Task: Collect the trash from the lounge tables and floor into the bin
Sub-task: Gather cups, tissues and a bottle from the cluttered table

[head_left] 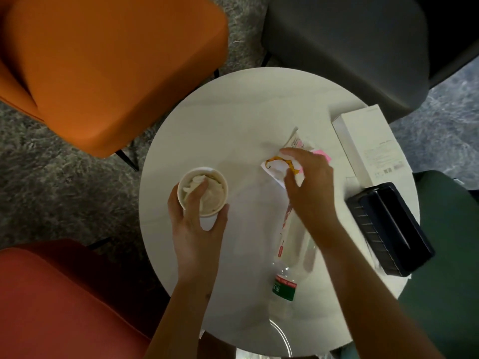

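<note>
We find the left hand (197,224) gripping a tissue-stuffed paper cup (207,222) at the round table's (233,120) left edge, while the right hand (311,187) pinches a crumpled wrapper (274,169) mid-table.

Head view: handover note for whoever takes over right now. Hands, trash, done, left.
Left hand: grips the white paper cup, one finger pressing the crumpled tissue inside it.
Right hand: fingers and thumb curled onto the white printed wrapper lying on the round white table.
Done: tissue stuffed in the cup.
Left: wrapper, pink paper slip under it, and the clear plastic bottle with green label lying beneath the right forearm. No bin in view.
Long white carton and dark ribbed box: cannot tell if trash.
</note>
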Tool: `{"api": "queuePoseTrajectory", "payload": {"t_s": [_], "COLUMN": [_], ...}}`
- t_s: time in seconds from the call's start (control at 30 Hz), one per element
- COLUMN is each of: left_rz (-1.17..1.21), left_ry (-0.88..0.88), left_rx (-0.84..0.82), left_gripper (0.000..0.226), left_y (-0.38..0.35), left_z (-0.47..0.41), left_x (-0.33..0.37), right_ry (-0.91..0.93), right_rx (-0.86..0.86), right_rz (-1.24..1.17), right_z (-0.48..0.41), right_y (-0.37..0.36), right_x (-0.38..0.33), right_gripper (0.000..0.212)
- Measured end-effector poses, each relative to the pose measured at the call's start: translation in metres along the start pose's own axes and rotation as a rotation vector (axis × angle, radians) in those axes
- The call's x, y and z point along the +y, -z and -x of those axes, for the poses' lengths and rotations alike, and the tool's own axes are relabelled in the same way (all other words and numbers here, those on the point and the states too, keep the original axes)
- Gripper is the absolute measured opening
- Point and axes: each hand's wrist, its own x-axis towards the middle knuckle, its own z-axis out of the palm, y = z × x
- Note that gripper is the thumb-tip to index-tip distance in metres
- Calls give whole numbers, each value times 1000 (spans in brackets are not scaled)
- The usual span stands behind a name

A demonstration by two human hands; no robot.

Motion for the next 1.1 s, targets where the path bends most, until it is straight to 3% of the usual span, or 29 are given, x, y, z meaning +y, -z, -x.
{"api": "queuePoseTrajectory", "payload": {"t_s": [0.07,0.2,0.33,0.5,0.67,0.77,0.9,1.0,1.1], "left_rz": [-24,-53,-37,-43,-43,-16,-10,-22,-6], "left_ry": [6,-1,21,81,85,34,-64,-80,-90], "left_rx": [25,59,84,147,177,157,70,7,-40], "left_gripper": [49,50,52,62,58,61,60,61,61], "left_y": [-2,-10,-28,-46,-53,-50,-41,-32,-27], "left_z": [0,5,16,28,34,37,41,43,45], "left_x": [0,4,13,21,42,61,84,87,87], "right_ry": [-45,97,215,348,221,167,198,258,285], "right_rx": [-134,-349,-367,-226,-264,-409,-693,-798,-906], "right_rz": [129,409,453,346,-54,-321,-420,-484,-503], "right_z": [-15,-39,-50,-50,-49,-44,-38,-34,-25], "right_y": [9,5,-6,-4,7,18,31,41,47], "right_x": [27,71,91,102,88,72,55,49,48], "right_gripper": [46,66,53,30,34,32,30,55,68]}}
